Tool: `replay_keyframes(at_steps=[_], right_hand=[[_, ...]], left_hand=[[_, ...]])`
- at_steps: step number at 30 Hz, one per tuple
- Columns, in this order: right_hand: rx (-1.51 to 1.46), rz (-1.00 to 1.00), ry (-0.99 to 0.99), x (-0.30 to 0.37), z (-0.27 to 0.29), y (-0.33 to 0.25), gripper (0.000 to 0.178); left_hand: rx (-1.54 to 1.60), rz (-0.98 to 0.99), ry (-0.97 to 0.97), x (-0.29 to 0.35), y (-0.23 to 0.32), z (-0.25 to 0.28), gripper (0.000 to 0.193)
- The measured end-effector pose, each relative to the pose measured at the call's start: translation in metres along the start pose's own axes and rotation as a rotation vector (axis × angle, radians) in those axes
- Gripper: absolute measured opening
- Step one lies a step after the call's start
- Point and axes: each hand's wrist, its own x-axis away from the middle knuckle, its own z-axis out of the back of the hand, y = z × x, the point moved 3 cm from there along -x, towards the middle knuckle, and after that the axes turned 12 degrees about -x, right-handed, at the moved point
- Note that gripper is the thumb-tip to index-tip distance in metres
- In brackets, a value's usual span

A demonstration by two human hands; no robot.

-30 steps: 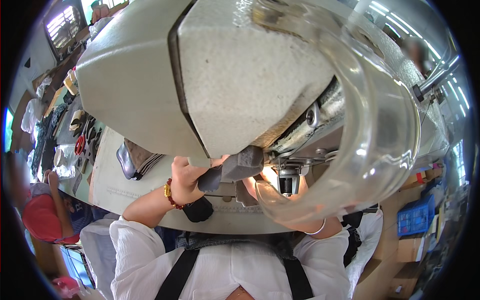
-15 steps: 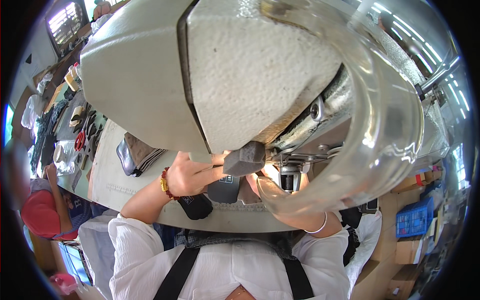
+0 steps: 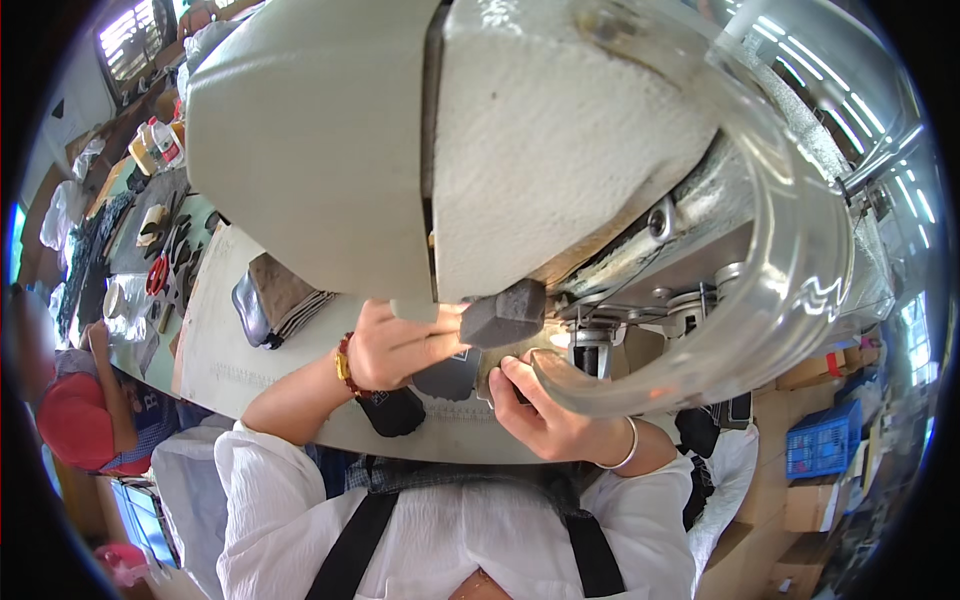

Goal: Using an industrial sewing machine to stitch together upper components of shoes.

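Note:
A large off-white sewing machine [image 3: 565, 150] fills the upper middle, its presser foot [image 3: 590, 355] low at right. Below its head, a flat dark grey fabric piece [image 3: 446, 378] with a small pale print and a brownish part [image 3: 493, 362] lies between my hands. My left hand [image 3: 385, 350] is closed at the piece's left side, fingers pointing right; a dark grey block [image 3: 503, 315] hides their tips. With thumb and fingers drawn together, my right hand [image 3: 545, 415] grips the brownish edge. Beneath my left wrist a black piece [image 3: 391, 411] hangs over the table edge.
A clear curved guard [image 3: 790, 230] arches on the right. Folded brown and grey pieces [image 3: 283, 300] lie on the table at left. Beyond are red-handled scissors [image 3: 157, 275], bottles [image 3: 160, 143] and a person in a red cap [image 3: 75, 420]. A blue crate [image 3: 823, 440] stands at right.
My right hand has come out from behind the clear guard toward me and now shows fully at the piece's edge. My left hand stays beside the block. The whole view has shifted slightly.

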Motion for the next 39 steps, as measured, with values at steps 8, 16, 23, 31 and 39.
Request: replay_keyframes(at_steps=[8,16,23,31,39], right_hand=[[-0.045,-0.009,0.031,0.007,-0.004,-0.003,0.015],[-0.024,-0.01,0.058,0.006,-0.008,-0.006,0.018],[-0.067,-0.016,0.052,0.006,-0.006,-0.004,0.02],[-0.077,-0.023,0.113,0.001,-0.004,-0.006,0.024],[-0.004,0.064,0.145,0.002,-0.006,-0.014,0.025]], left_hand=[[0.013,-0.074,-0.017,0.008,-0.007,-0.001,0.023],[0.068,-0.043,0.01,0.008,-0.007,-0.001,0.024],[-0.119,-0.199,0.011,0.004,-0.002,0.0,0.021],[-0.144,-0.226,0.079,0.0,0.001,-0.001,0.021],[-0.142,-0.211,0.073,-0.003,0.003,0.001,0.018]])
